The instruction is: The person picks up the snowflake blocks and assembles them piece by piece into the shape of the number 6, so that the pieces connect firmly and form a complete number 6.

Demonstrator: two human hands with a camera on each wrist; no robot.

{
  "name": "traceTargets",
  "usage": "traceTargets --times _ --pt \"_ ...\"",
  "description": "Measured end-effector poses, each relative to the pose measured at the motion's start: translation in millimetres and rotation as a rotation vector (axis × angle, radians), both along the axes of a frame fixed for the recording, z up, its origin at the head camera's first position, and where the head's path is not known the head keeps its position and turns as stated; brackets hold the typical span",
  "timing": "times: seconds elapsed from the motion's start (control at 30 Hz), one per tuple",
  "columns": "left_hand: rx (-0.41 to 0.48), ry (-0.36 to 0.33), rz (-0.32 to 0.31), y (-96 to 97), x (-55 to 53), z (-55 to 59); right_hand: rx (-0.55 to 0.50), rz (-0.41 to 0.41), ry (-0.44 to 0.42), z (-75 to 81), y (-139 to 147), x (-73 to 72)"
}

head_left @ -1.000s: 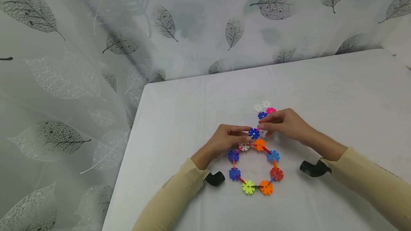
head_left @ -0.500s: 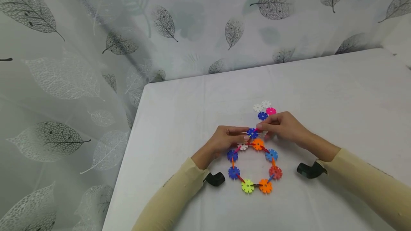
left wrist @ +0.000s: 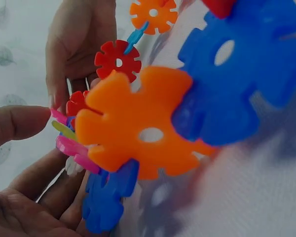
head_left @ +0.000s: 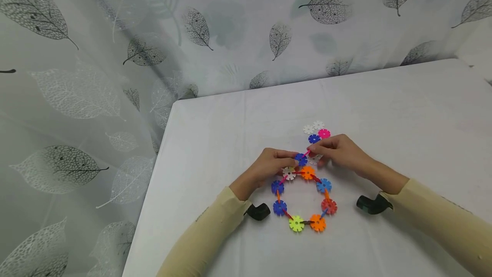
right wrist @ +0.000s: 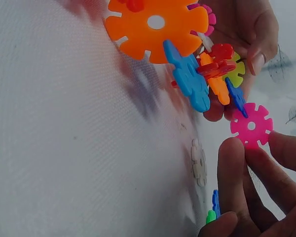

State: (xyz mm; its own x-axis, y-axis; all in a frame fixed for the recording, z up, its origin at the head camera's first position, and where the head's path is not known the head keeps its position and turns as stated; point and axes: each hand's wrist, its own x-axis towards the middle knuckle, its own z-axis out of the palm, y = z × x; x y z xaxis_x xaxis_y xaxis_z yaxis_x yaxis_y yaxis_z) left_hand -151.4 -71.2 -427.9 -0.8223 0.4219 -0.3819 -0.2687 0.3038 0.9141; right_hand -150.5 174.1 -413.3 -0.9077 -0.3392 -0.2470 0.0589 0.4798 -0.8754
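Observation:
Near the middle of the table, my left hand (head_left: 269, 165) holds a dark blue notched snowflake disc (head_left: 301, 160) between thumb and fingers at the top of a ring of discs. From the right, my right hand (head_left: 340, 151) pinches a pink snowflake disc (right wrist: 251, 126), which stands edge-on and meets the blue disc at its rim. The ring alternates flat and upright discs. Among them are an orange disc (head_left: 307, 172), a light blue disc (head_left: 324, 186), a red disc (head_left: 329, 206) and a yellow-green disc (head_left: 297, 223). My left fingers partly hide the white disc (head_left: 289, 173).
Beyond my right hand lie loose discs: two white ones, among them a white disc (head_left: 318, 125), a pink disc (head_left: 324, 134) and a blue disc (head_left: 314, 139). Another white disc (head_left: 315, 159) lies under my right fingers. A leaf-patterned curtain (head_left: 238, 25) hangs behind the white table (head_left: 215, 131).
The ring and the held blue disc have shifted slightly left. My right hand has moved a little left and down since a second ago, and more of the pink disc shows between the hands.

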Motion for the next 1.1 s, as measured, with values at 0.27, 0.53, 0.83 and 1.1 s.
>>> traceTargets --times 0.27,0.53,0.83,1.1 --pt "-0.036 -0.011 0.008 3.9 -1.0 2.5 0.061 -0.019 0.033 -1.8 -2.0 -0.7" --pt "-0.103 -0.044 0.027 5.8 -0.6 5.7 0.105 -0.06 0.144 -3.5 7.1 -4.6" --pt "-0.105 -0.038 -0.02 6.4 -1.1 5.8 0.194 -0.15 0.263 -5.5 22.7 -14.4" --pt "-0.075 -0.031 -0.018 5.8 -0.6 3.8 0.258 -0.195 0.272 -8.1 35.4 -25.5"
